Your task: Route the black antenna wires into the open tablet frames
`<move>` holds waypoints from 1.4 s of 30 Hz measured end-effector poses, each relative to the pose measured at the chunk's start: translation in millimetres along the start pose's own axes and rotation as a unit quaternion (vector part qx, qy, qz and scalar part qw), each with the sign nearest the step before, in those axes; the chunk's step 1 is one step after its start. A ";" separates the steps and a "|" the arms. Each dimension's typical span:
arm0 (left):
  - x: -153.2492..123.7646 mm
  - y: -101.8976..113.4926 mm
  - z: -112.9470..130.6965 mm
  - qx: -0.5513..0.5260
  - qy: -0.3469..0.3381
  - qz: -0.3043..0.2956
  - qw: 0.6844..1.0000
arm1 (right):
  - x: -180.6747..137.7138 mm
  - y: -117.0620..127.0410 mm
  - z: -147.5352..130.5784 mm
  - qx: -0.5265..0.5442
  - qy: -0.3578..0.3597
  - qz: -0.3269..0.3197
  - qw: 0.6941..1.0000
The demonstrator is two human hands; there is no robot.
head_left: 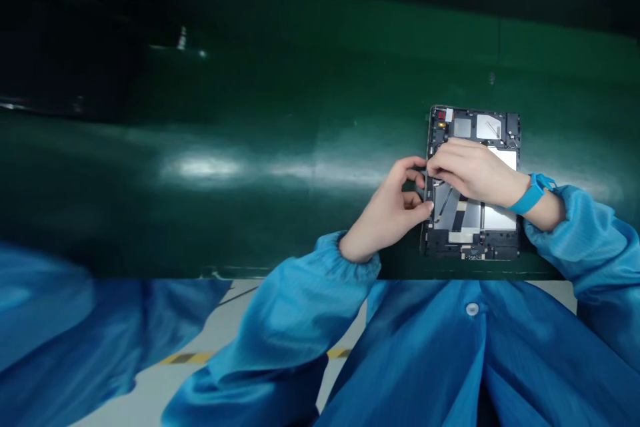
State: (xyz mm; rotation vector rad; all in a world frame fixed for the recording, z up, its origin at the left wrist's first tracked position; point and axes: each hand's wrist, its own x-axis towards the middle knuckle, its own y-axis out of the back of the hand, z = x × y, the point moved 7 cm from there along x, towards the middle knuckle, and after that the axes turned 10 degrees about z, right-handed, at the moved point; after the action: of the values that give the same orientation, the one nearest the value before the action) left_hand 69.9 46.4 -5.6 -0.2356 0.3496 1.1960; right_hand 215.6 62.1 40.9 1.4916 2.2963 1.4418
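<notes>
An opened tablet [493, 252] lies on the green work surface, its inner parts uncovered: black frame, silvery plates, dark flat cables and small boards. At its left edge is my left hand [387, 207], fingers curled and thumb resting on the rim, gripping that side. My right hand [473, 167] reaches across the tablet from the right. Its fingertips are pinched together at the left edge, close to my left index finger. Whatever sits between those fingertips is too small or too hidden to make out. A blue wristband [533, 195] circles my right wrist.
The green work surface [300, 213] stretches far to the left, with glare on it. Dark shapes stand at the back left. A blue garment [100, 333] of another person shows at the lower left. Below the table's front edge is pale floor with yellow-black tape [187, 358].
</notes>
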 end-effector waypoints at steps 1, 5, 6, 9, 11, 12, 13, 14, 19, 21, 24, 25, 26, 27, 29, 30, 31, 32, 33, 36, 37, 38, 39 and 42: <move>-0.4 0.0 -0.2 0.003 0.004 0.008 1.000 | -0.3 -0.9 -0.1 -0.002 0.000 0.001 1.000; 0.3 0.5 2.6 0.015 0.011 0.043 0.999 | -0.4 -3.9 0.2 -0.009 0.001 0.000 1.000; 1.4 1.3 4.5 0.019 0.009 0.055 0.998 | -0.3 -4.6 0.4 -0.014 0.002 -0.003 1.000; 6.9 2.7 9.7 0.028 0.009 0.075 0.997 | 0.2 -6.6 1.4 -0.028 0.002 -0.013 1.000; 11.6 2.6 10.7 0.032 0.019 0.070 0.997 | 0.5 -7.2 2.0 -0.031 -0.002 -0.016 0.999; 13.9 2.8 10.6 0.031 0.024 0.067 0.997 | 0.7 -7.4 2.2 -0.029 -0.003 -0.016 0.999; 15.9 3.2 10.5 0.029 0.026 0.065 0.997 | 1.0 -7.7 2.4 -0.028 -0.005 -0.016 0.999; 17.6 3.8 10.4 0.026 0.024 0.065 0.997 | 1.2 -7.9 2.7 -0.027 -0.006 -0.016 0.999; 21.5 6.2 10.3 0.005 -0.006 0.070 0.997 | 2.8 -10.1 6.2 -0.022 -0.018 -0.018 0.999; 21.8 5.3 9.4 0.007 -0.004 0.066 0.998 | 3.4 -11.2 6.9 -0.016 -0.023 -0.024 0.999; 22.2 3.1 9.4 0.006 0.009 0.066 0.998 | 4.6 -11.6 7.3 -0.009 -0.029 -0.032 0.999; 22.6 2.7 9.9 0.004 0.012 0.071 0.997 | 5.4 -10.9 8.1 -0.009 -0.032 -0.029 0.999; 23.1 2.5 10.6 0.002 0.015 0.078 0.997 | 6.5 -9.6 9.6 -0.010 -0.036 -0.024 0.999; 23.9 2.5 11.5 0.001 0.016 0.086 0.996 | 7.9 -7.9 12.0 -0.014 -0.042 -0.016 0.999; 26.5 2.0 13.6 0.001 0.021 0.091 0.996 | 11.7 -3.8 19.0 -0.026 -0.056 0.004 0.998; 28.3 1.3 14.5 0.002 0.027 0.085 0.996 | 13.9 -2.1 23.1 -0.031 -0.064 0.012 0.997; 30.3 0.4 15.4 0.004 0.033 0.076 0.997 | 15.9 -0.8 27.3 -0.035 -0.072 0.017 0.997; 32.6 -0.2 16.6 0.010 0.039 0.066 0.997 | 17.8 0.0 31.3 -0.037 -0.079 0.021 0.996; 34.9 -0.3 18.2 0.018 0.043 0.058 0.997 | 19.5 0.3 34.6 -0.039 -0.085 0.023 0.995; 41.8 1.3 24.7 0.055 0.035 0.052 0.997 | 22.0 0.0 40.7 -0.040 -0.098 0.027 0.994; 43.6 1.6 26.6 0.066 0.031 0.050 0.996 | 22.3 -0.1 41.3 -0.040 -0.099 0.030 0.994; 45.1 1.6 28.0 0.075 0.028 0.046 0.996 | 22.4 -0.2 41.4 -0.038 -0.099 0.033 0.994; 46.2 1.5 29.0 0.081 0.026 0.042 0.995 | 22.5 -0.3 41.3 -0.035 -0.100 0.035 0.994; 48.1 1.5 30.2 0.095 0.024 0.029 0.995 | 22.7 -0.8 41.4 -0.025 -0.109 0.032 0.993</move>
State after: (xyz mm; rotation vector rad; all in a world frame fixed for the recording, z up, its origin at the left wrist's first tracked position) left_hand 88.2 99.4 3.7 -0.0900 0.5122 1.2078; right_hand 223.0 106.4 26.4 1.6324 2.0875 1.2684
